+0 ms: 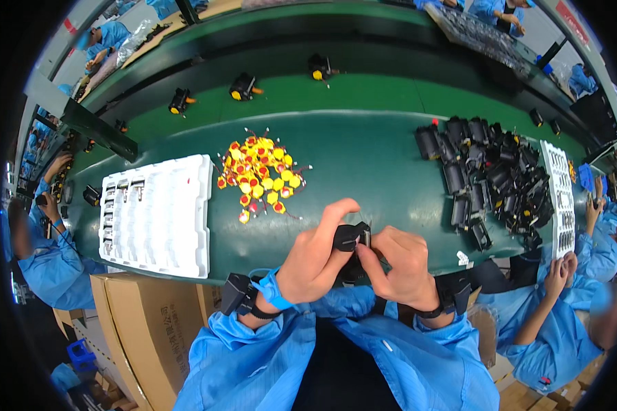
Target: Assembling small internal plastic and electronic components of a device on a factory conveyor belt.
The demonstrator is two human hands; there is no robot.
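Black part (347, 238): where is it?

Up between the two hands, at the near edge of the bench (363, 164).

What is the left hand (308, 266) doing?

Its grip is pinching the black part from the left, with the index finger arched above it.

And the right hand (402, 264)?

Its fingertips are at the silvery edge (367, 238) on the part's right side. Whether that grip is pinching or merely touching, I cannot tell; the fingers hide it.

What lies around them?

Beyond the hands, to the left, there's a heap of yellow and red pieces (259, 168) with thin leads. Left of that sits a white tray (164, 236), silvery pieces (109, 214) in some compartments. Over on the right is a big pile of black housings (490, 171).

Farther back?

Black-and-yellow units (243, 88), spaced apart along a green strip (384, 92).
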